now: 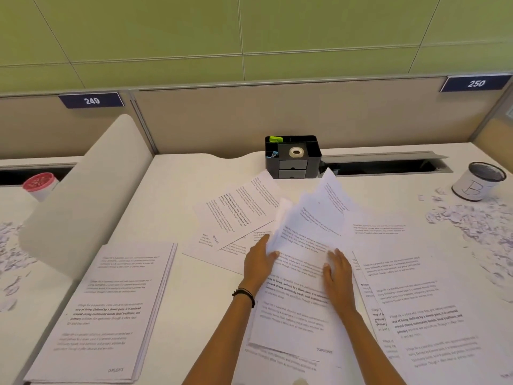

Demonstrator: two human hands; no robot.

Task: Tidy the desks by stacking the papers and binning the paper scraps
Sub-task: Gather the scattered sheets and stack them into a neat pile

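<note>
A loose bundle of printed papers (pixel 299 279) lies in the middle of the white desk, its far ends lifted and fanned. My left hand (pixel 259 262) holds the bundle's left edge, thumb on top. My right hand (pixel 337 273) lies flat on the sheets at the right side, fingers straight. A neat stack of papers (pixel 105 309) sits at the near left. More loose sheets (pixel 238 212) spread behind the bundle, and others (pixel 416 287) to the right. Paper scraps (pixel 472 220) litter the far right, and more scraps (pixel 8 251) the left desk.
A mesh cup bin (pixel 478 180) wrapped in paper stands at the far right. A black desk organiser (pixel 293 157) with a tape roll sits at the back. A curved divider (pixel 83 195) splits the desks. A red-lidded container (pixel 40 184) stands on the left desk.
</note>
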